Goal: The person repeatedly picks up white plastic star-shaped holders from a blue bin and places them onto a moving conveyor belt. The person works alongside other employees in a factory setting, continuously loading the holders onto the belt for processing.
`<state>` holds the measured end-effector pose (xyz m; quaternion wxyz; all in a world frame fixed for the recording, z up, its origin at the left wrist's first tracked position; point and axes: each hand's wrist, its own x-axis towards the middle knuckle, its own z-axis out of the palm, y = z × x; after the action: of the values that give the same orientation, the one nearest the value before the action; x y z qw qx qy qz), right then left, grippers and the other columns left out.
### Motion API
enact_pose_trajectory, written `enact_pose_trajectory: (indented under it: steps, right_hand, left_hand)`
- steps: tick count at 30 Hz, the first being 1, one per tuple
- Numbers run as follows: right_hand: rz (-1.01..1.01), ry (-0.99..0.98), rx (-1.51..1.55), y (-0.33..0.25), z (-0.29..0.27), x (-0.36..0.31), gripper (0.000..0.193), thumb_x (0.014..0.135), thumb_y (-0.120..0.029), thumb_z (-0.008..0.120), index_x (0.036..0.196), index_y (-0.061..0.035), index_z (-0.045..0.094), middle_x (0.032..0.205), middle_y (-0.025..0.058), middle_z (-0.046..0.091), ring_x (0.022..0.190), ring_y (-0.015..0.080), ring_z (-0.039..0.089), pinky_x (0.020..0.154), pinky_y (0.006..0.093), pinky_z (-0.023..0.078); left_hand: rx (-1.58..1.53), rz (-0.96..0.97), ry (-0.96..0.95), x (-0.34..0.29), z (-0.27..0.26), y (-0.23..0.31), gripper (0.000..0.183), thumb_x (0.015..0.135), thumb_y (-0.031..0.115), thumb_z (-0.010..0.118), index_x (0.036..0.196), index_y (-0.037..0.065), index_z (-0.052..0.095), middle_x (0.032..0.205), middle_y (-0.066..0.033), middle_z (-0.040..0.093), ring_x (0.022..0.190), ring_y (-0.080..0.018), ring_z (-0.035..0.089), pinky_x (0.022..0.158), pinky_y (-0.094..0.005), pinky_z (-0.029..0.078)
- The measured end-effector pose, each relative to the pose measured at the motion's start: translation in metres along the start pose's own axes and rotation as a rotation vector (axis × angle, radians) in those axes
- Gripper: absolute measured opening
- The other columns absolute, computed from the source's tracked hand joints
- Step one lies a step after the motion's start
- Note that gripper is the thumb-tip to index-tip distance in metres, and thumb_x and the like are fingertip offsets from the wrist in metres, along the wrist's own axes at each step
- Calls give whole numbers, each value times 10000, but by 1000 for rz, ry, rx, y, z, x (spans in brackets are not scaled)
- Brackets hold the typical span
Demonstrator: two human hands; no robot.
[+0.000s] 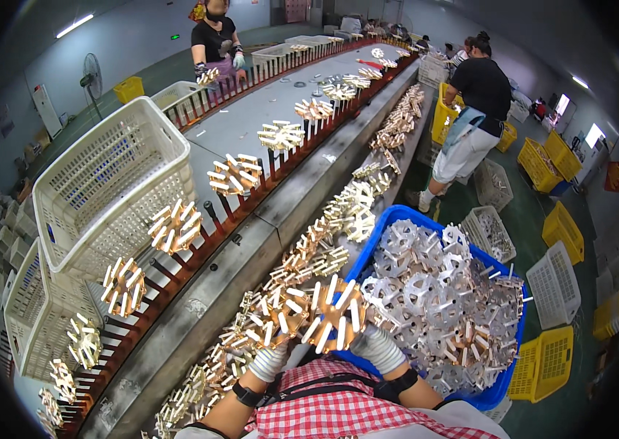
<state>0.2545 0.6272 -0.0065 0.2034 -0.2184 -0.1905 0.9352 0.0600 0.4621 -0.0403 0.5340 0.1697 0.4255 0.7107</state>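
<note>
Just in front of my body, my gloved right hand (379, 347) grips a round copper-coloured metal plate (333, 315) with several pale rods round its rim. My gloved left hand (271, 360) is closed at a similar rodded piece (280, 317), low over the pile; the pieces hide most of its fingers. Beneath and beyond stretches a long heap of rodded pieces (309, 249), some coppery, some pale. Close by my right arm stands a blue tub (520, 322) full of silvery star-shaped plates (419, 293), with a few coppery pieces among them.
Left of the heap runs a metal ledge (251, 252), then a conveyor with upright pegs (210, 212) carrying rodded pieces. White crates (112, 183) stand beyond it. Yellow crates (543, 366) line the floor at right. One person (479, 88) bends at the far right; another (214, 44) stands across the conveyor.
</note>
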Motion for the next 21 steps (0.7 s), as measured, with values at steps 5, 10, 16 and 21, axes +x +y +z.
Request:
enact_pose_trajectory:
  steps: [5,10,16,21]
  right_hand:
    - [70,45,-44,-11,-16,17,549,837,-303,749,1291,-81,535,1181,25,638,1065,172,612,977,344,495]
    - [107,38,-105,-23,-36,32,614,818,-373,752,1309,-89,515,1211,30,619,1094,178,602,992,358,495]
    - [97,23,-184,-45,-46,56,696,794,-456,754,1331,-100,492,1248,35,596,1129,185,589,1010,375,496]
    - [-22,39,-272,-55,-80,79,765,775,-526,756,1349,-108,473,1278,40,578,1159,190,579,1024,390,496]
  left_hand:
    - [93,-5,18,36,-20,-31,474,898,325,701,1240,27,564,1147,-81,641,1050,-204,589,932,-342,497]
    - [301,41,-39,38,23,18,401,966,334,604,1230,33,601,1110,-62,636,971,-168,605,872,-280,482]
    - [-371,-203,-26,66,42,26,477,961,308,613,1323,12,519,1288,-110,590,1185,-213,557,1057,-330,422]
    - [-456,-221,-9,83,47,36,470,959,265,619,1340,9,518,1316,-116,578,1199,-205,550,1053,-321,409]
